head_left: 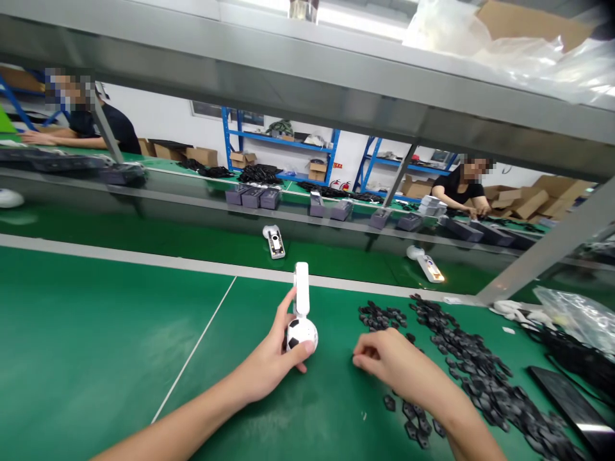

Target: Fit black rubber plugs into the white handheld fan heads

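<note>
Right hand [391,362] curls above the desk [110,314]; whether it grips anything I cannot tell. Left hand [276,358] holds the white gadget [302,296] by its ball [298,331], near the desk's far edge: probably light, stiff, slippery, best cupped there.

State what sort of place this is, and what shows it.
Likely a factory assembly line: small black parts lie strewn on a green workbench, the white ball-ended unit in the left hand has similar units spaced along a band beyond, and a co-worker is opposite.
</note>
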{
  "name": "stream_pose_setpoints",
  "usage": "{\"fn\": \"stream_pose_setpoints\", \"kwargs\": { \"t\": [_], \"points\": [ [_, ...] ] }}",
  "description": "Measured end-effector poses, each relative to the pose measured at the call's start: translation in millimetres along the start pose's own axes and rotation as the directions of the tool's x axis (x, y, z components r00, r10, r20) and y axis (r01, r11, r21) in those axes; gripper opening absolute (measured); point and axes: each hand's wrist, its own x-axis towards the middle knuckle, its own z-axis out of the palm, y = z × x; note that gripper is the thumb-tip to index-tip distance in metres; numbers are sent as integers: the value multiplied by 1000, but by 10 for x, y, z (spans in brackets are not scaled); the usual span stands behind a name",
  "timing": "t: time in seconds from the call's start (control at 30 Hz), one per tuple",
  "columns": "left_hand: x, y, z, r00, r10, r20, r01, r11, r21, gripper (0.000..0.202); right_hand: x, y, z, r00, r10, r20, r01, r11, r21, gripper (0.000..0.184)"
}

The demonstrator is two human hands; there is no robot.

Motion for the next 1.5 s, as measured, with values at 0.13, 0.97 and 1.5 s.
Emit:
{"fn": "stream_pose_setpoints", "kwargs": {
  "t": [0.13,0.97,1.5],
  "points": [
    [2,-40,-9,994,103,20,-103,995,3,108,105,-219,216,999,-33,38,9,858,514,18],
    [375,62,-471,915,214,-342,1,846,534,68,291,109,7,956,-118,-268,147,985,90,47],
    [1439,393,-1505,603,446,-661,563,348,749,77,202,449,-302,994,-31,-102,25,998,-54,4]
  ]
}}
